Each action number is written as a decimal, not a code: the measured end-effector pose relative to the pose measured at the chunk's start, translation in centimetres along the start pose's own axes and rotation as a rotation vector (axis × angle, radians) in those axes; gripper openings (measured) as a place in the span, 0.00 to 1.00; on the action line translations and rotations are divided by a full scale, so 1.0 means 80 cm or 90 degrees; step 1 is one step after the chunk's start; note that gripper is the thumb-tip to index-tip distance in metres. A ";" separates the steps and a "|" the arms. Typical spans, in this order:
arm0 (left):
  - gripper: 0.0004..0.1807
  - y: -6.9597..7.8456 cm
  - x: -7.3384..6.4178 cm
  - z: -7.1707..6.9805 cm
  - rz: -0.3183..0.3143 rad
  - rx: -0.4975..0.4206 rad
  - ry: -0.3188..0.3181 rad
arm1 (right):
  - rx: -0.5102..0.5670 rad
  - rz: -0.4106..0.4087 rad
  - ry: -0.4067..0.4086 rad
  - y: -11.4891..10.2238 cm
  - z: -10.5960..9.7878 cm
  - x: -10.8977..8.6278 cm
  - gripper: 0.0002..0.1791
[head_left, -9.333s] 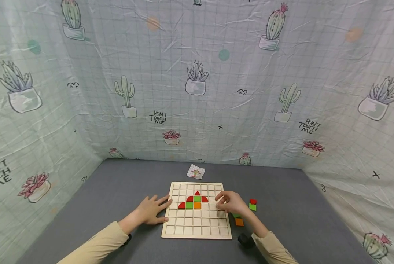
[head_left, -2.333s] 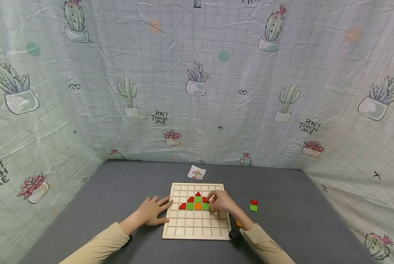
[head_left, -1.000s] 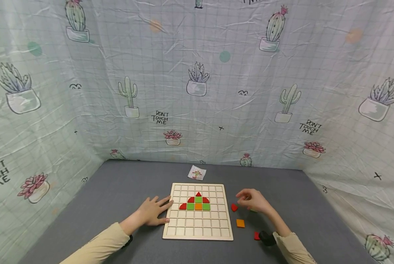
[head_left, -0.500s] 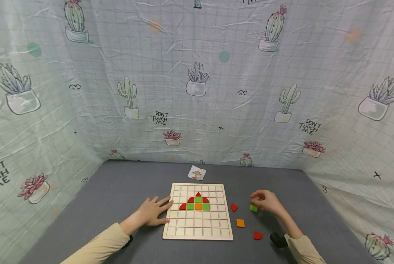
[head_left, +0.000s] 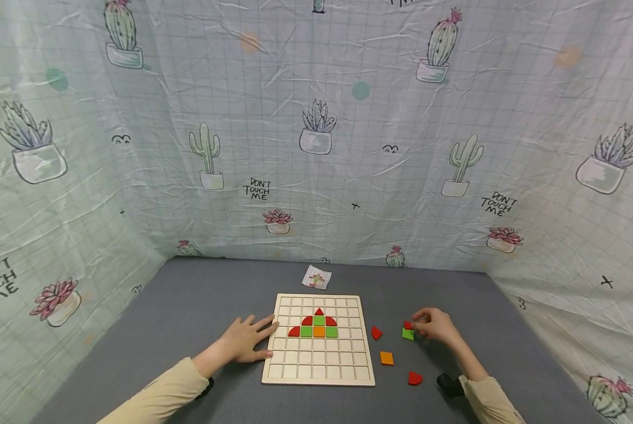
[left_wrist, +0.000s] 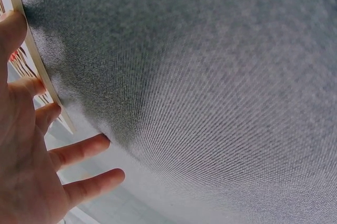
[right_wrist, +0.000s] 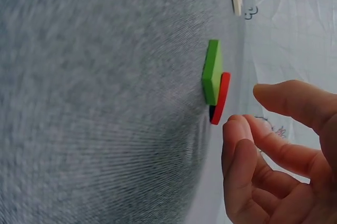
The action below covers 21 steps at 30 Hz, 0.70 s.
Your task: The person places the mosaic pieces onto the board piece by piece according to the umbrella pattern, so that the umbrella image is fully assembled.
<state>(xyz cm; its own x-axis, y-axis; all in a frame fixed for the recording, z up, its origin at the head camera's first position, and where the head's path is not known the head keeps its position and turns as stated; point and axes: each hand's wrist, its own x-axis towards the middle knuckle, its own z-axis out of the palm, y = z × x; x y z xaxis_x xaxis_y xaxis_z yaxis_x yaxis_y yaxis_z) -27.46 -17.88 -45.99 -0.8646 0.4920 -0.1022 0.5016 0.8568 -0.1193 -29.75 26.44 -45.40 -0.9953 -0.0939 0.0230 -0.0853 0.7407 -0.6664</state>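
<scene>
My left hand lies with spread fingers on the left edge of the wooden grid board. On the board, red, green and orange tiles form a stepped shape topped by a red triangle tile. My right hand is beside a red tile and a green square tile to the right of the board. In the right wrist view the red tile partly overlaps the green tile. There the thumb and forefinger stand apart, with nothing between them, and the other fingers are bent.
Loose on the grey table right of the board lie a red tile, an orange square tile and a rounded red tile. Behind the board is a small picture card. A patterned curtain surrounds the table.
A green tile was added to the board's lower coloured row. My right hand left the board and moved right to the red and green tiles, then drew slightly back. The left hand stayed put.
</scene>
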 end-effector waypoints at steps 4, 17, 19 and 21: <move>0.37 0.000 0.000 0.000 0.002 -0.003 0.000 | -0.003 0.012 -0.006 0.007 0.003 0.003 0.16; 0.36 -0.002 -0.002 -0.001 0.025 0.006 0.022 | -0.033 0.033 -0.038 0.013 0.013 0.020 0.19; 0.36 -0.002 -0.002 -0.001 0.027 0.008 0.024 | -0.037 0.033 -0.041 0.013 0.014 0.022 0.18; 0.35 -0.002 -0.002 -0.002 0.026 0.008 0.024 | -0.042 0.034 -0.043 0.014 0.015 0.023 0.16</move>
<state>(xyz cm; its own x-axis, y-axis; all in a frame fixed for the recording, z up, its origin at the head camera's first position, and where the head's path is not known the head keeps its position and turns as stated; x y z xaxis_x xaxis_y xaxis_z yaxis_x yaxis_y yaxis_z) -27.41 -18.05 -45.83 -0.8437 0.5321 -0.0705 0.5367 0.8341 -0.1275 -31.61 26.28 -46.98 -0.9933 -0.0966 -0.0628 -0.0377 0.7874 -0.6153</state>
